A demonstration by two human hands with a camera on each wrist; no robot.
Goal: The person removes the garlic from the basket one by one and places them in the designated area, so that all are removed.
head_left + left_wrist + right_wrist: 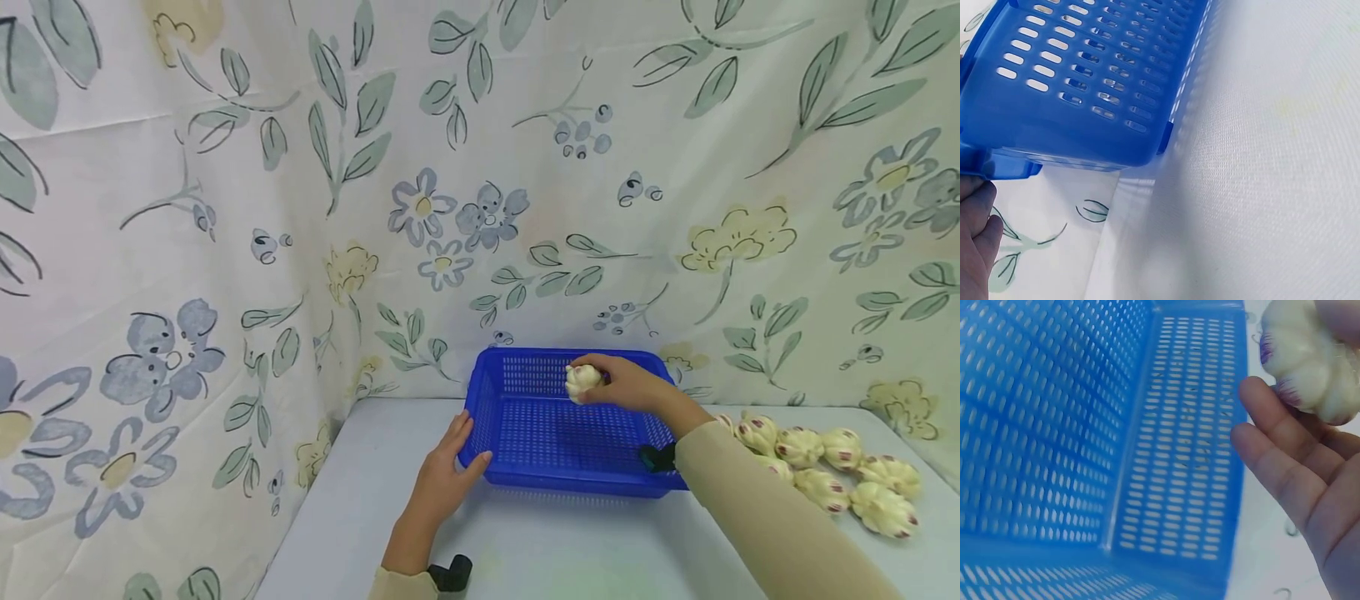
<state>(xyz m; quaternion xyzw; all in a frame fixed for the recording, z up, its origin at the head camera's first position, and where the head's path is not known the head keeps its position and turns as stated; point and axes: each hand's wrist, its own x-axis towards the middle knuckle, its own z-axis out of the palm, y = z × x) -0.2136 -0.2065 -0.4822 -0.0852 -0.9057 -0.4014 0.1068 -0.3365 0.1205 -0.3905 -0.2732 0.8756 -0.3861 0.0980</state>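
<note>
Over the back part of the blue plastic basket point(570, 483), my right hand point(630, 385) pinches a garlic bulb point(582, 383), cream with purple marks. In the right wrist view the garlic bulb point(1307, 359) sits between thumb and fingers, above the basket's slotted wall point(1179, 437); the other fingers are stretched out. My left hand point(441, 482) rests against the basket's left end, fingers extended along the outside and thumb at the front left corner. The left wrist view shows its fingers point(979, 212) right at the rim's underside.
Several more garlic bulbs point(825, 471) lie in a group on the white table point(337, 517), right of the basket and partly behind my right sleeve point(765, 517). A floral cloth point(525, 208) hangs behind and along the left. Dark straps show at both wrists.
</note>
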